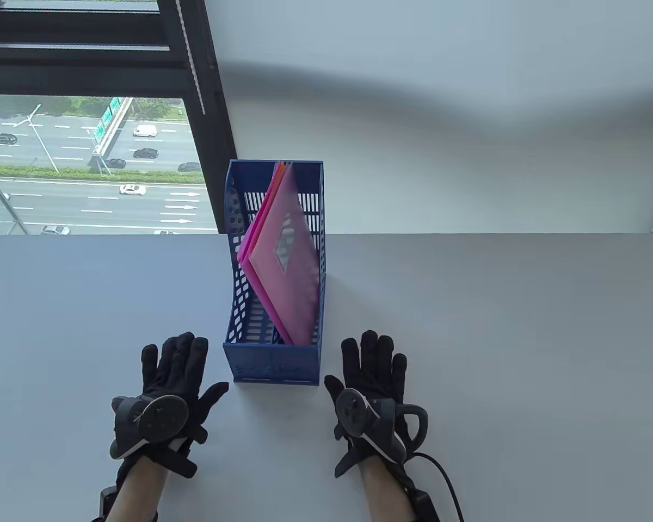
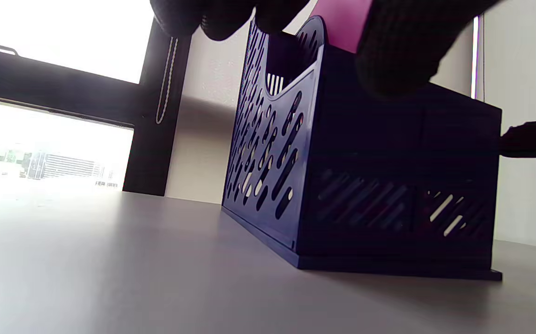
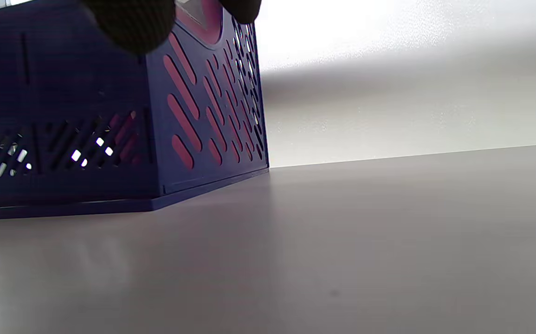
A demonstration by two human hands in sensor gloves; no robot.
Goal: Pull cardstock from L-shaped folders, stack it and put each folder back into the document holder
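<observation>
Blue perforated document holder (image 1: 275,364) upright on grey tabletop (image 1: 495,337), holding pink translucent L-shaped folders (image 1: 285,272) leaning against its right wall. Left hand (image 1: 168,386) and right hand (image 1: 373,380) flat on tabletop either side of holder, fingers straight, spread, holding nothing.

I see a blue document holder (image 1: 272,365) with rows of slanted slots. Pink folders (image 1: 285,261) sit inside, with some orange. My gloves (image 1: 175,370) are black. The table (image 1: 495,337) is grey.
</observation>
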